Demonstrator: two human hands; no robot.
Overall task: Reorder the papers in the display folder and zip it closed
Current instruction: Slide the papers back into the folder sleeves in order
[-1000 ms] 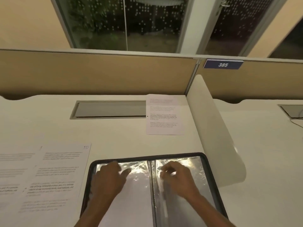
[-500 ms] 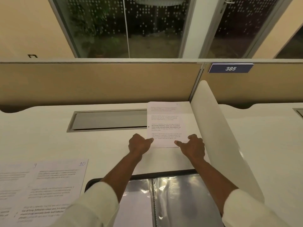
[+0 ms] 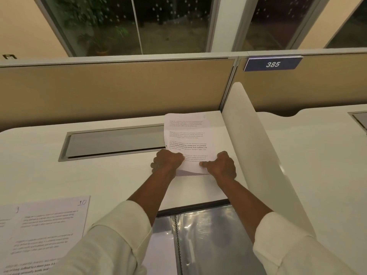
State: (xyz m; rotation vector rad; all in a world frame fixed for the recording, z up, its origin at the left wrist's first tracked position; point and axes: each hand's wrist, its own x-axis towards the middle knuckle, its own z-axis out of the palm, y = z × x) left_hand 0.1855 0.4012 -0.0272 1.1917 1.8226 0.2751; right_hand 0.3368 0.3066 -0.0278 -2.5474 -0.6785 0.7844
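A printed sheet of paper [image 3: 187, 135] lies at the far middle of the white desk, its near edge lifted off the surface with a shadow beneath. My left hand [image 3: 167, 161] grips its near left corner and my right hand [image 3: 222, 165] grips its near right corner, fingers curled. The open display folder [image 3: 200, 235], black-rimmed with shiny clear sleeves, lies at the near edge between my forearms, mostly hidden by my sleeves. Two more printed sheets [image 3: 49, 231], one marked 10, lie at the near left.
A grey cable-tray lid [image 3: 113, 143] is set into the desk left of the held sheet. A curved white divider [image 3: 256, 155] stands just right of my right hand. A tan partition [image 3: 119, 88] backs the desk, with a 385 sign [image 3: 273, 64].
Both hands left the folder's sleeves, reached forward to the far sheet, and now grip its near corners. The sheet's near edge has lifted off the desk.
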